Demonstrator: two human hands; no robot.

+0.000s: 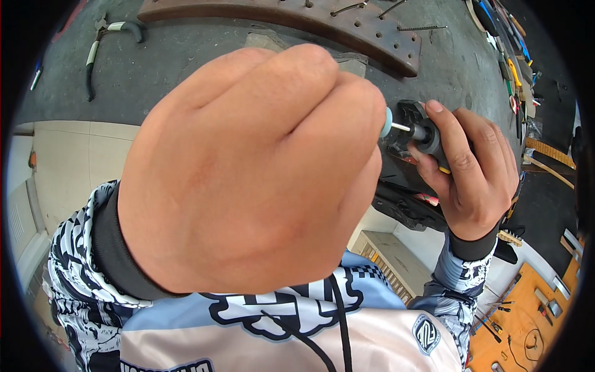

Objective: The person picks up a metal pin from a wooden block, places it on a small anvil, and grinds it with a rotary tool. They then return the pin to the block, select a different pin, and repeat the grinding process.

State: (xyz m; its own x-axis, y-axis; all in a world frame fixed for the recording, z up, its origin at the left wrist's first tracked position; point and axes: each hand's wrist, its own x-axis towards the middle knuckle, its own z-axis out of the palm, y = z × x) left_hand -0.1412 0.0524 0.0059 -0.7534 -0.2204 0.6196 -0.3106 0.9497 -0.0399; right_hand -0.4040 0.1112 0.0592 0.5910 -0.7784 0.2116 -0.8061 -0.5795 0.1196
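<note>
My left hand [254,173] fills the middle of the view, close to the camera, its back toward me and its fingers closed. Past its fingertips pokes a light-blue rounded piece [387,123], the rest of it hidden by the fist. From this piece a thin metal shaft [400,128] runs right into a dark grey cylindrical piece [434,142] with a yellow patch. My right hand [477,167] wraps its fingers and thumb round that dark piece. Just behind it, a black notched object [409,111] lies on the dark bench; I cannot make out its kind.
A brown block with holes [297,25] holding several thin bits lies at the bench's far side. Pliers [93,56] lie at the left. Several hand tools [514,68] line the right edge. An orange board with tools [527,322] is at the lower right.
</note>
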